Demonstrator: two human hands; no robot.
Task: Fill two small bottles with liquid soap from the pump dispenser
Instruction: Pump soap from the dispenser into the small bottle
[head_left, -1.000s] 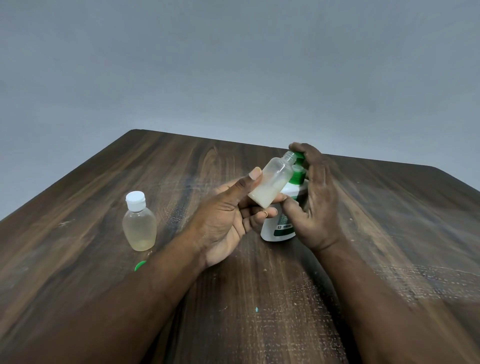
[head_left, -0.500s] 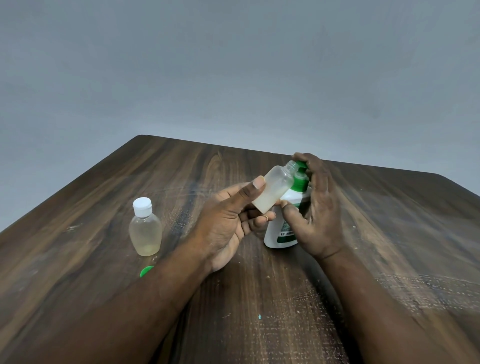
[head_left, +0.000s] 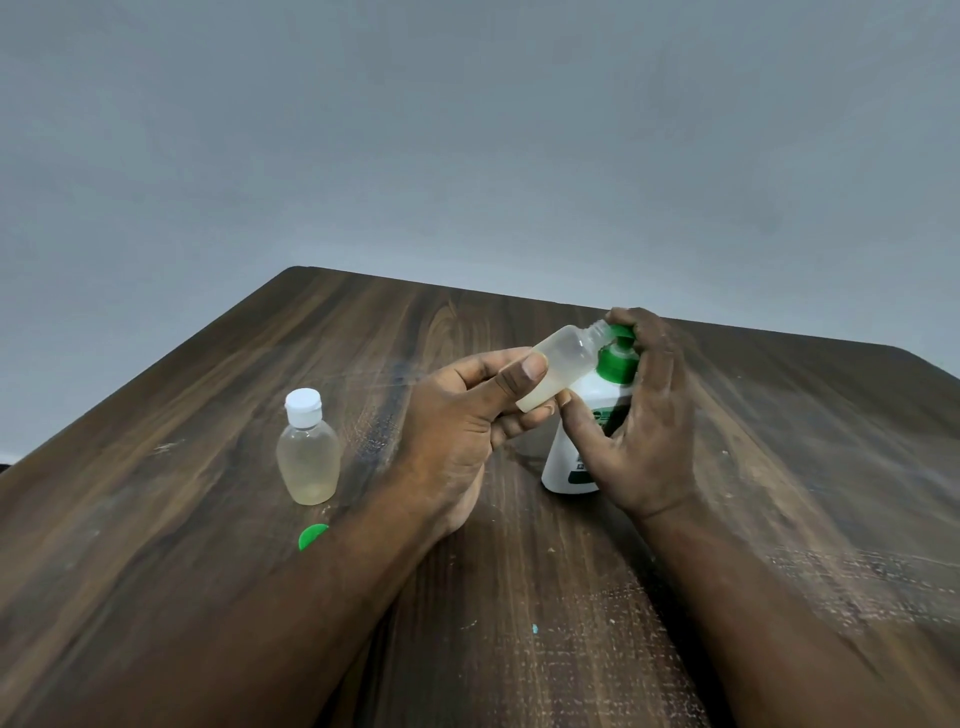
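Far left, the capped small bottle (head_left: 308, 457) stands on the table (head_left: 156, 519), soap showing only low in it, so I judge that one done or part-done. The loose green cap (head_left: 312, 535) lies just in front of it. My left hand (head_left: 457, 431) pinches the open bottle (head_left: 566, 358), tilted, mouth at the nozzle, a little soap inside. My right hand (head_left: 644, 431) wraps the pump dispenser (head_left: 592, 395), fingers over its green head. Left to do: more pumps, then capping.
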